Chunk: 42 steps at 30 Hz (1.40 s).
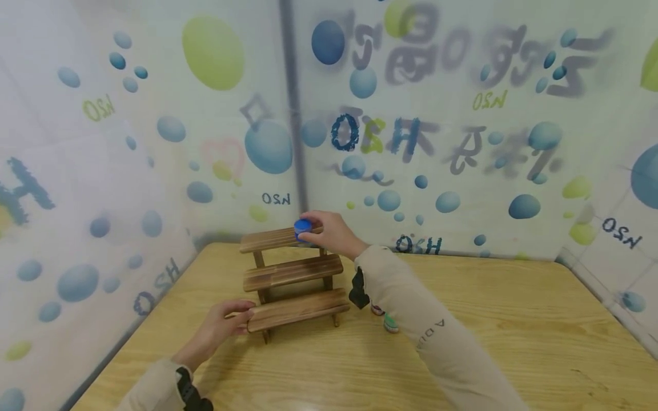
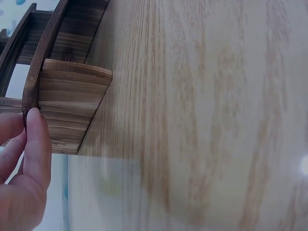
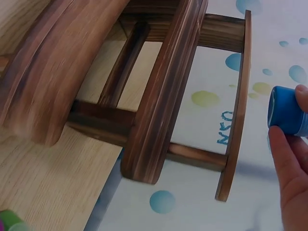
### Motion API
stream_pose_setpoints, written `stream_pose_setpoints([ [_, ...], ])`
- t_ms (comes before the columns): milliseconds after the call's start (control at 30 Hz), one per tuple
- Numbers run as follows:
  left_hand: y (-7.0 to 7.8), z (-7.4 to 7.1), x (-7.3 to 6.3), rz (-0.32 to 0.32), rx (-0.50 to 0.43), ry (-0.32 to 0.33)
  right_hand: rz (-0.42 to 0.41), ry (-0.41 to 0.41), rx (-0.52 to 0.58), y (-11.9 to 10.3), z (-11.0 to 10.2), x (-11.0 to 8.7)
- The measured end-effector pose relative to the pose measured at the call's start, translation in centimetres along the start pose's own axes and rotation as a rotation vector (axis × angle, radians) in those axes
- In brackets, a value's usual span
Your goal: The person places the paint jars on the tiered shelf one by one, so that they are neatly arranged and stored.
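Note:
A three-tier wooden step shelf (image 1: 294,273) stands on the table. My left hand (image 1: 218,330) pinches the left end of its lowest tier; in the left wrist view, the fingers (image 2: 36,154) and thumb sit on either side of that board's edge. Over the top tier, my right hand (image 1: 336,231) holds a small blue jar (image 1: 302,229) between thumb and fingers. Seen from the right wrist, the blue jar (image 3: 286,110) is beside the top board (image 3: 236,110), with a gap between them in this view.
On the wooden table (image 1: 514,331), a small green-topped jar (image 1: 391,323) and a second small dark item (image 1: 377,309) sit right of the shelf, partly covered by my right sleeve. Behind the table hangs a printed curtain (image 1: 442,171) with bubbles and lettering.

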<state>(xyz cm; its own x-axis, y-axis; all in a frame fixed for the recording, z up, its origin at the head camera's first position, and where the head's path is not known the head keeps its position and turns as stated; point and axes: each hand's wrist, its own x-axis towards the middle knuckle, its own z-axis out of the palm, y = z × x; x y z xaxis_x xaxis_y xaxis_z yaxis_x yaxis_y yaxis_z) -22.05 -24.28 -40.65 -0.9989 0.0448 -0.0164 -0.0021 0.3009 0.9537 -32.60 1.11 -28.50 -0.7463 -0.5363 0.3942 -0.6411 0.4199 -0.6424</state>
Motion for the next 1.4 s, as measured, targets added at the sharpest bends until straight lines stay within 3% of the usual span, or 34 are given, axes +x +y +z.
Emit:
stream_pose_setpoints([
  [267, 0.1, -0.2, -0.2, 0.001, -0.001, -0.001, -0.06, -0.028, 0.0, -0.8, 1.7, 1.2],
  [900, 0.1, 0.0, -0.5, -0.021, -0.028, 0.005, -0.032, -0.074, -0.084, -2.3, 4.7, 2.9],
  [1400, 0.1, 0.0, -0.4, -0.004, -0.033, 0.003, -0.025, -0.072, -0.03, -2.7, 5.7, 3.6],
])
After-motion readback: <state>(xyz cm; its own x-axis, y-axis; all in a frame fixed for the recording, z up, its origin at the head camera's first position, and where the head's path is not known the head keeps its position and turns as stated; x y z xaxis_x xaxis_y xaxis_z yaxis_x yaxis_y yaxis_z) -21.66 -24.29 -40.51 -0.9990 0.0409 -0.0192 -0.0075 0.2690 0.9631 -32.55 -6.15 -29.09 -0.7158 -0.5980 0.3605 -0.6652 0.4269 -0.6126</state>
